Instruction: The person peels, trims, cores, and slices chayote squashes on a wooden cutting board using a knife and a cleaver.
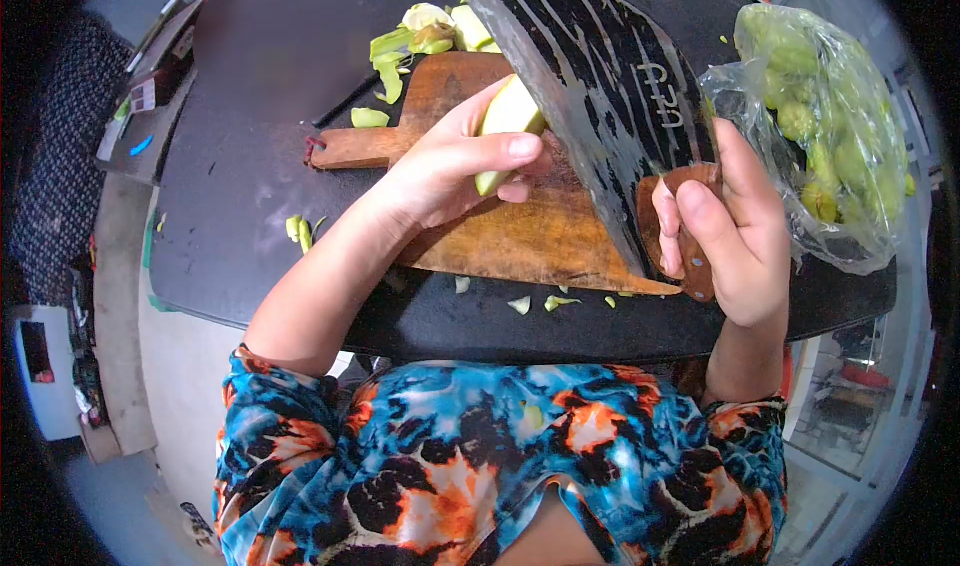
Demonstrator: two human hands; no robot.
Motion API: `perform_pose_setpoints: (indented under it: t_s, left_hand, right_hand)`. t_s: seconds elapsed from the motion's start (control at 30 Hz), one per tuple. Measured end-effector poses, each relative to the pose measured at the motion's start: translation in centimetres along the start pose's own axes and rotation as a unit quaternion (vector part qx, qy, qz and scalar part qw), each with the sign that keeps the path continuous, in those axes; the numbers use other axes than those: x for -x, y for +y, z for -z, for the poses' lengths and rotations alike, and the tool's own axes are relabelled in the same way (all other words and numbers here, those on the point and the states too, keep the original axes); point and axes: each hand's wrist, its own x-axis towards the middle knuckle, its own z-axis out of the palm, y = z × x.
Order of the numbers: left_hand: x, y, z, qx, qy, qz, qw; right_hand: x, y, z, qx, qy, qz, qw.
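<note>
My left hand [462, 161] is closed round a pale green vegetable piece [512, 111], its flesh smooth and whitish, its kind not certain. In my right hand [735, 231] is the wooden handle of a large cleaver [610, 76], with a broad, dark, streaked blade. The blade slants up and leftward, and its pale edge lies beside the vegetable piece; whether they touch I cannot tell. Beneath both hands lies a wooden cutting board [530, 241], its handle pointing left. The blade hides part of the board.
Peelings and cut pieces [430, 36] are heaped behind the board. A loose green piece [370, 118] lies by the board's handle, and more scraps [298, 231] are scattered nearby. At right, a clear plastic bag [840, 136] holds several green vegetables on the dark table [230, 256].
</note>
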Motion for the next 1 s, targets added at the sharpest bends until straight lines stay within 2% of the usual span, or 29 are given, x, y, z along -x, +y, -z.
perform_pose_setpoints:
  t_s: [0.1,0.2,0.23,0.3,0.4,0.5,0.63,0.77,0.8,0.9,1.0]
  left_hand:
    - [0.0,0.3,-0.7,-0.07,0.036,0.0,0.997]
    - [0.1,0.3,-0.5,-0.051,-0.005,-0.015,0.999]
    - [0.2,0.3,-0.7,-0.088,0.012,-0.039,0.995]
    - [0.3,0.3,-1.5,-0.164,0.045,-0.087,0.982]
    - [0.7,1.0,-2.7,-0.185,0.062,-0.067,0.979]
    - [0.8,0.7,-3.1,-0.267,0.087,-0.06,0.958]
    - [0.6,0.7,-3.4,-0.257,0.095,-0.068,0.959]
    - [0.3,0.0,-4.4,-0.115,0.116,-0.049,0.985]
    - [0.1,-0.6,-4.7,-0.054,0.105,-0.085,0.989]
    - [0.4,-0.5,-4.2,0.019,0.072,-0.018,0.997]
    - [0.3,-0.3,-3.9,-0.01,0.058,0.003,0.998]
  right_hand:
    - [0.5,-0.1,-0.3,0.029,0.024,-0.004,0.999]
    - [0.7,-0.5,-0.3,0.058,0.039,-0.017,0.997]
    - [0.6,-0.8,-0.2,0.066,0.041,-0.025,0.997]
    - [0.3,-1.2,-0.2,0.147,0.022,0.028,0.989]
    - [0.3,-1.2,-0.2,0.212,0.003,0.075,0.974]
    - [0.4,-1.9,-0.4,0.236,-0.019,0.048,0.97]
    - [0.2,-2.0,-0.1,0.219,-0.028,0.028,0.975]
    - [0.0,-1.8,-0.3,0.205,-0.018,0.032,0.978]
    - [0.2,-1.8,-0.5,0.194,-0.01,0.027,0.981]
    - [0.2,-1.6,-0.7,0.157,0.016,0.011,0.987]
    - [0.2,-1.4,-0.6,0.151,0.01,0.005,0.988]
